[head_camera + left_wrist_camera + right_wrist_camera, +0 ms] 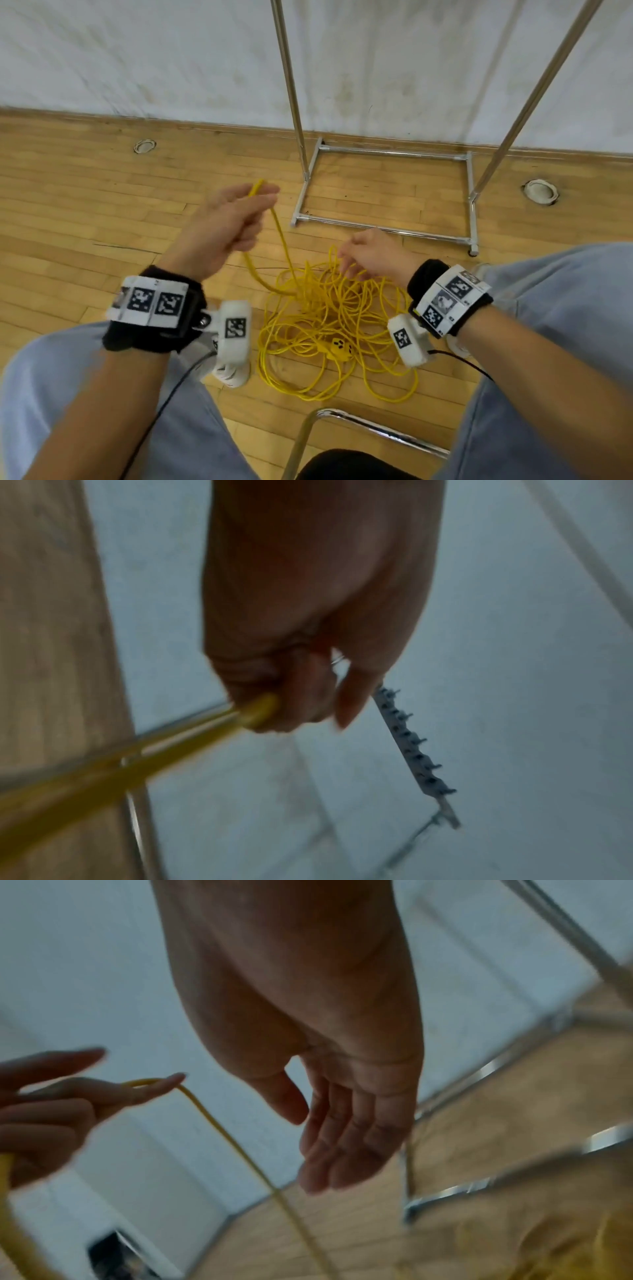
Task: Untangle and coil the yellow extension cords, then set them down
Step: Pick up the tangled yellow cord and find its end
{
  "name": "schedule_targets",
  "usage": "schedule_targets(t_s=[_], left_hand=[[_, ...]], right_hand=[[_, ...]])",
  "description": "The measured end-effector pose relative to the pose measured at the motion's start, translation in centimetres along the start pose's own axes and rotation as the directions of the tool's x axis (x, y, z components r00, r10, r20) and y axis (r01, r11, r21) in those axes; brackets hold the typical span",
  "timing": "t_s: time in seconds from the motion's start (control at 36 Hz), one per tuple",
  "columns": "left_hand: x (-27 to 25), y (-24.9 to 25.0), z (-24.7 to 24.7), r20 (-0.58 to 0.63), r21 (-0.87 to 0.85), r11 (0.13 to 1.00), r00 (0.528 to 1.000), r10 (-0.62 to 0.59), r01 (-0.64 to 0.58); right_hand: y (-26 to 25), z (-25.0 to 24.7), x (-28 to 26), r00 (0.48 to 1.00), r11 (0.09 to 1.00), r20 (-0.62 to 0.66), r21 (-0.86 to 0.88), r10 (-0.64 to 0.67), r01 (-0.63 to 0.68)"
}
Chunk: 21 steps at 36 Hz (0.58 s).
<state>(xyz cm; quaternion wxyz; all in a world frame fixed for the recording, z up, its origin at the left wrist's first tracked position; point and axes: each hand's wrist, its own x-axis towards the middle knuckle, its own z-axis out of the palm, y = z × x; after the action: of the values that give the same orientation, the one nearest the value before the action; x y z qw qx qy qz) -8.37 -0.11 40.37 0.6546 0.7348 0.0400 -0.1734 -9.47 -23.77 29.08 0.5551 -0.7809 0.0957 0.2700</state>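
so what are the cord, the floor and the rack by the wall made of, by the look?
Yellow cord: probably a rubber or plastic jacket, matte, since it flops into loose loops. Floor: wood strips, honey-coloured, with visible board seams and a light sheen. Rack: metal tubing, apparently chrome or polished steel, with bright highlights along its bars. Left hand holds a cord strand.

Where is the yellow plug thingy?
In the head view, the yellow plug block lies on the wooden floor inside the tangled yellow cord pile, between the person's knees.
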Motion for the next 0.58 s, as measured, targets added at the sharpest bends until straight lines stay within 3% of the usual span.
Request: schedule_targets(t_s=[0.03, 0.06, 0.11, 0.17, 0.19, 0.28, 0.36, 0.47, 0.58], left_hand=[[0.4, 0.2, -1.2, -0.126, 0.235, 0.972, 0.992, 0.030, 0.000], [0.7, 0.2, -2.6, -0.236, 0.458, 0.889, 0.967, 0.100, 0.020], [1.2, -0.3, -4.9, -0.331, 0.770, 0.629, 0.911, 0.247, 0.109], [1.5, -1.5, -6.2, -0.355, 0.879, 0.419, 0.898, 0.261, 0.226], [1.9, -2.2, -6.5, -0.361, 0.887, 0.380, 0.907, 0.216, 0.262], [2.7, -3.8, -5.9, -0.308, 0.874, 0.414, 0.949, 0.065, 0.255], [2.7, -4.5, -4.1, -0.213, 0.904, 0.386, 0.977, 0.030, 0.186], [2.2, -5.2, -2.9, -0.130, 0.946, 0.306, 0.990, 0.051, 0.108], [1.9, -5.1, -2.8, -0.118, 0.942, 0.317, 0.993, 0.011, 0.109]], right_hand=[[0.6, -0.1, 0.3, 1.000, 0.988, -0.019, -0.152, -0.001, -0.002], [1.1, -0.4, 0.4, 1.000, 0.949, -0.027, -0.317, -0.002, -0.006], [2.4, -0.7, 0.3, 0.999, 0.788, -0.037, -0.614, 0.021, -0.039], [3.8, -0.2, 0.2, 0.996, 0.645, -0.038, -0.760, 0.083, -0.083], [4.8, 0.4, 0.5, 0.991, 0.618, -0.021, -0.780, 0.131, -0.098], [8.8, 3.3, 2.6, 0.952, 0.547, 0.056, -0.828, 0.302, -0.125], [14.5, 6.5, 5.5, 0.909, 0.549, 0.136, -0.828, 0.395, -0.114], [18.2, 9.6, 6.1, 0.950, 0.576, 0.065, -0.807, 0.304, -0.129], [20.9, 13.3, 8.1, 0.941, 0.585, 0.105, -0.804, 0.321, -0.110]])
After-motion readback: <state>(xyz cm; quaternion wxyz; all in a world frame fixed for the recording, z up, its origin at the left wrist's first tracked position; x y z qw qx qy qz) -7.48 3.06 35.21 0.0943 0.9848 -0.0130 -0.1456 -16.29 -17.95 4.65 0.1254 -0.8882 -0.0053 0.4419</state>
